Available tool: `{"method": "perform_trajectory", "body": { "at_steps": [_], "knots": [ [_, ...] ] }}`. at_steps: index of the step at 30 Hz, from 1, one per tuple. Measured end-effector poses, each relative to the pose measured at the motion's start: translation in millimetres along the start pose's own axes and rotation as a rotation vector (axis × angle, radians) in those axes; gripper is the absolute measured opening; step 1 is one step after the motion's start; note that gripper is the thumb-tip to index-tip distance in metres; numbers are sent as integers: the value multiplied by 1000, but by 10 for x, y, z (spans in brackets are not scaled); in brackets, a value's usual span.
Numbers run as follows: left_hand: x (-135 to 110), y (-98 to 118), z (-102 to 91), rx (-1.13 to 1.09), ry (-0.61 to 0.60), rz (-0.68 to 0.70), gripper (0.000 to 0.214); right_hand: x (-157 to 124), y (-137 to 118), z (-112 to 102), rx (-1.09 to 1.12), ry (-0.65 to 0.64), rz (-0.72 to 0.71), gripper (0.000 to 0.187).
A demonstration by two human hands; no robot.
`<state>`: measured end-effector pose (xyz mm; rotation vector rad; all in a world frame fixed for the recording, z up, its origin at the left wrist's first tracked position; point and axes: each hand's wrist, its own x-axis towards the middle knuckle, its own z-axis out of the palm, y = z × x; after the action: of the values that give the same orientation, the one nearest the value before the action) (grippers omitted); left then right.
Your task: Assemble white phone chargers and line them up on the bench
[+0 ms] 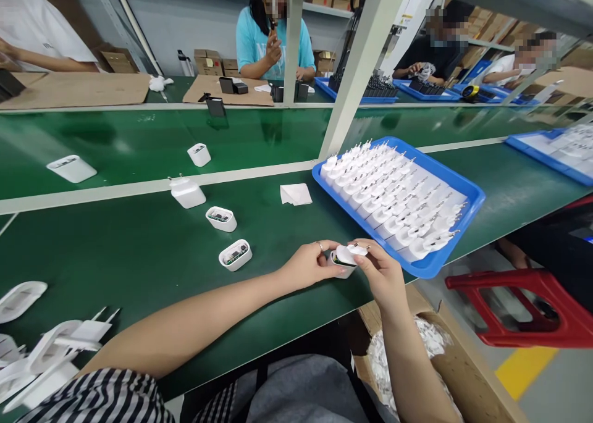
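Observation:
My left hand (pixel 308 265) is closed around a white charger housing (pixel 341 271) near the table's front edge. Dark and green parts show in the housing's open top. Between the fingers of my right hand (pixel 382 275) is a white plug cap (pixel 348 252) with metal pins, tilted over that opening and touching or nearly touching the rim. To the left stand two more open housings, one nearer (pixel 235 255) and one farther (pixel 221 219), with circuit boards inside. Beside my right hand, a blue tray (pixel 476 196) holds rows of white chargers, pins up.
White plug caps (pixel 69 343) lie in a pile at the left. A pinned charger (pixel 187 192) and a paper scrap (pixel 296 194) lie farther back. White housings (pixel 71 168) sit on the green belt (pixel 152 133). A cardboard box (pixel 467 373) and red stool (pixel 514 305) stand right; co-workers sit opposite.

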<state>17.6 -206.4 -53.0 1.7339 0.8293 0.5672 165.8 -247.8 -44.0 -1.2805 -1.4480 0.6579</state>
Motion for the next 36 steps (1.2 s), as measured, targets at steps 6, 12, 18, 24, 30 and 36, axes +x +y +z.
{"method": "perform_trajectory", "body": {
  "at_steps": [6,12,18,24,30,36],
  "knots": [
    [-29,79,19,244,83,5,34,-50,-41,37,-17,100,-70,12],
    [-8,3,15,294,147,18,24,-33,-109,27,152,301,-198,11],
    [-15,-30,21,295,159,18,37,78,-54,21,337,389,48,13],
    [-65,174,-58,346,287,219,46,89,-53,208,545,294,242,15],
    [-65,336,-135,130,257,77,24,163,-166,309,612,261,205,16],
    [-56,399,-163,32,262,53,23,246,-182,350,703,232,173,14]
  ]
}}
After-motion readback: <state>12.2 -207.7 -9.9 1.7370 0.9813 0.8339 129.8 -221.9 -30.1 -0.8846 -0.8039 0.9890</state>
